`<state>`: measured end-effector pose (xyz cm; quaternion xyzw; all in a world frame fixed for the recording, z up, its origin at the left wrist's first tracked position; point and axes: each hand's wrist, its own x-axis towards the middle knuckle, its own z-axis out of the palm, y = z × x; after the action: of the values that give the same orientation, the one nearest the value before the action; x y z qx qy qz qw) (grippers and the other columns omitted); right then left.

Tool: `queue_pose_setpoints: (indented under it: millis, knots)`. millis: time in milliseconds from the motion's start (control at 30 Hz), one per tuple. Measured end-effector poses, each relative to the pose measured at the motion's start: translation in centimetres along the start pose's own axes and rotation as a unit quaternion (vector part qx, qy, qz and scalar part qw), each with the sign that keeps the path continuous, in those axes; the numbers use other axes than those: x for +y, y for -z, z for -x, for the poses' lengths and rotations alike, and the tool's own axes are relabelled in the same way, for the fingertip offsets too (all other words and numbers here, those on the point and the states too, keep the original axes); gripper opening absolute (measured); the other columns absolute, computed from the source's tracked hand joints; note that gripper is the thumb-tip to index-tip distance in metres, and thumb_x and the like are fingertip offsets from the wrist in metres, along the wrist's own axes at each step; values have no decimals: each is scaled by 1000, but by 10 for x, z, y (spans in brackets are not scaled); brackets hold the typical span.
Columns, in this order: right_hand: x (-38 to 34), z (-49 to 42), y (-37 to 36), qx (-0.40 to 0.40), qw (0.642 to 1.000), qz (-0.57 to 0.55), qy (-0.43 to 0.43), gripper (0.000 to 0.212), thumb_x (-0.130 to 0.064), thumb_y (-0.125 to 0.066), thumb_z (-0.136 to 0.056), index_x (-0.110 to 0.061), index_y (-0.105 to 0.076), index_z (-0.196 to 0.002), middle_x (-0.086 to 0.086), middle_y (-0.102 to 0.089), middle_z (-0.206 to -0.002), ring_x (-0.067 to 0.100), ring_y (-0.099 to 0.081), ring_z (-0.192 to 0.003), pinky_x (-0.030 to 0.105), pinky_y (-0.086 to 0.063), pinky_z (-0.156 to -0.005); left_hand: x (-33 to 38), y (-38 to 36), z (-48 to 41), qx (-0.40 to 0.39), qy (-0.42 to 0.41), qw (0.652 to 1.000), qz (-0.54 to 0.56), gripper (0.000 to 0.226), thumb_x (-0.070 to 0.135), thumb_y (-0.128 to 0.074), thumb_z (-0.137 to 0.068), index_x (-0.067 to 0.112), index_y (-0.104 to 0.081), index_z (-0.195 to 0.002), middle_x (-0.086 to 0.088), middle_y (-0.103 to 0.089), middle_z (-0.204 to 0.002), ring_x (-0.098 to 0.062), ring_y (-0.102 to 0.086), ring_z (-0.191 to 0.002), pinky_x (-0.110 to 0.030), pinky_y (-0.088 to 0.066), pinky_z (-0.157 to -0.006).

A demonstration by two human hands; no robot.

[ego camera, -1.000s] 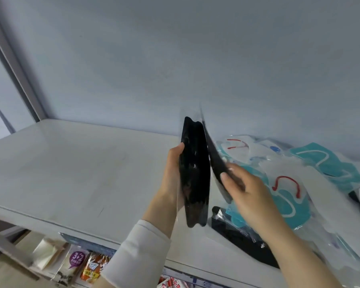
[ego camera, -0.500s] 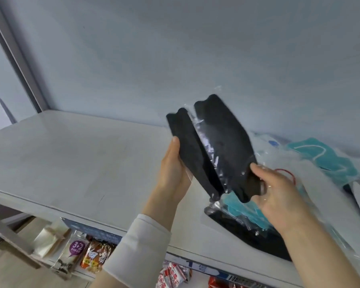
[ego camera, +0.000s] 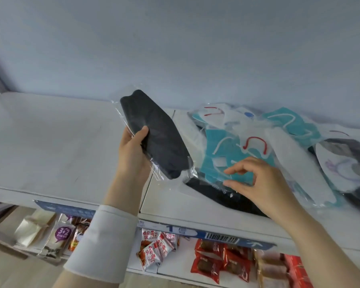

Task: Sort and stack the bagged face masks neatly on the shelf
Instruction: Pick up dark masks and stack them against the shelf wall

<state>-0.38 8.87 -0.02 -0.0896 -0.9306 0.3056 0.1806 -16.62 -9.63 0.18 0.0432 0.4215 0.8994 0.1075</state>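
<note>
Black masks now gathered in my left hand
Right hand let go, open, reaching right of my grip to the teal bagged mask.

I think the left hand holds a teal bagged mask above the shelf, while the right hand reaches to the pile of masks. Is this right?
Not quite: the head view shows the bagged mask in the left hand is black, not teal. The rest holds: it is held above the shelf, and the right hand reaches to the pile of masks.

Black mask: matt cloth, glossy clear plastic bag; shelf smooth, matt.
</note>
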Motion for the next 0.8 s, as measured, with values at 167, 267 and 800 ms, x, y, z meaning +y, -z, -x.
queue_pose_setpoints:
  millis: [167, 267, 800]
  knots:
    - [8, 25, -5, -98, 964, 224, 105, 30, -42, -83, -55, -27, -76, -80, -16, -54, -76, 9, -48, -78, 18, -37, -51, -2, 14, 13, 12, 12, 1000, 2, 34, -2, -42, -95, 8, -53, -126, -9, -69, -97, -23, -68, -87, -38, -57, -82]
    - [10, 29, -12, -59, 955, 256, 138, 26, -33, -86, -54, -23, -77, -76, -9, -57, -70, 16, -55, -72, 26, -41, -39, -6, 17, 23, 24, 24, 999, -8, 34, -1, -43, -95, 9, -53, -127, -9, -69, -100, -24, -67, -91, -40, -56, -85]
    - [-28, -12, 20, -64, 993, -54, -83, 9, -24, -64, -86, -24, -65, -77, -15, -62, -79, -1, -55, -74, 7, -39, -62, 33, 58, 54, 118, -35, 992, -7, 29, 4, -45, -96, 19, -59, -116, -3, -68, -110, -20, -67, -101, -30, -56, -75]
